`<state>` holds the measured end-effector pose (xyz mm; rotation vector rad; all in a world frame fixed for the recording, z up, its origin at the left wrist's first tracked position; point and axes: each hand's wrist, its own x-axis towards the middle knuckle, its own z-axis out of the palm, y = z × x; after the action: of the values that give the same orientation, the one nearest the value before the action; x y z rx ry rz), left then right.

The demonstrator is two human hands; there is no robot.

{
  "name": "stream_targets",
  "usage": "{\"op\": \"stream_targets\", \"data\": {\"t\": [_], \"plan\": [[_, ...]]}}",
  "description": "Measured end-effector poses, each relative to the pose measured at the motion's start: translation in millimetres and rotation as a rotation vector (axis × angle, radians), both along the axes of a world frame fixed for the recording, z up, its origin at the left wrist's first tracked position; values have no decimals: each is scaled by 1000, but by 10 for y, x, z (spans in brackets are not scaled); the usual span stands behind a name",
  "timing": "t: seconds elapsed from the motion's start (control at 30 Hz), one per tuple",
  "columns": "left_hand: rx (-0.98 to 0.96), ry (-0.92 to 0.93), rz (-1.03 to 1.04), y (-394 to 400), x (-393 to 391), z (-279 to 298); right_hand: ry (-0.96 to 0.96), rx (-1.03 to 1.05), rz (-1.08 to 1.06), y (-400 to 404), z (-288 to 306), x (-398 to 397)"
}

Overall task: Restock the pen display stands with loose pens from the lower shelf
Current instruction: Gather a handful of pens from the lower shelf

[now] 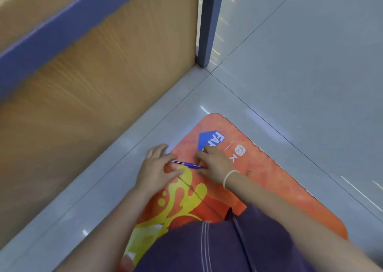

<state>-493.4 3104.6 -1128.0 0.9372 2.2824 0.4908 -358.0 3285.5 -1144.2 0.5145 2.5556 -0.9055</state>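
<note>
Between the two hands, low over an orange floor mat [269,189], a blue pen [189,164] lies almost level, its pale tip end pointing toward the left hand [158,168] and its blue barrel running into the right hand [213,164]. The right hand's fingers are curled in tight, and the barrel's end disappears under the fingertips, so this hand pinches the pen. The wrist is bent slightly inward, and a pale band [229,177] circles it just behind the hand. The right forearm stretches back toward the lower right corner of the view.

The left hand faces palm down with its fingers loosely spread and a little bent. The thumb reaches out toward the right hand, just below the pen's tip end. Motion blur makes it impossible to tell whether these fingers touch the pen or only hover beside it. The left forearm angles back to the lower left.

Beyond the fingertips of the left hand the grey tiled floor [290,64] runs to a wooden panel [93,85] edged with a blue strip [41,42], and a blue post [209,23] stands at its corner. Below both wrists, a knee in purple fabric [228,249] with white stitching rests over the mat.
</note>
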Motion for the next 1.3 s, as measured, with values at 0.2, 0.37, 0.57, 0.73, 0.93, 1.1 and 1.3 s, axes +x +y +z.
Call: {"op": "stream_targets", "data": {"t": [0.2, 0.37, 0.57, 0.73, 0.93, 1.1, 1.3], "plan": [[87, -81, 127, 37, 30, 86, 80, -416, -389, 74, 228, -138], [286, -376, 392, 256, -43, 691, 267, -875, -720, 247, 954, -360], [607, -354, 377, 605, -377, 2072, 451, -958, -536, 263, 2089, -847], [787, 286, 417, 232, -641, 3014, 505, -809, -241, 127, 3082, -1195], [808, 821, 588, -679, -1057, 3617, 667, -426, -8, -648, 3771, -1818], [361, 817, 811, -1267, -1330, 3613, 950, 89, 82, -1067, 3953, -2513], [46, 455, 737, -1486, -1539, 3370, 963, 652, 138, -1125, 3753, -3046]]}}
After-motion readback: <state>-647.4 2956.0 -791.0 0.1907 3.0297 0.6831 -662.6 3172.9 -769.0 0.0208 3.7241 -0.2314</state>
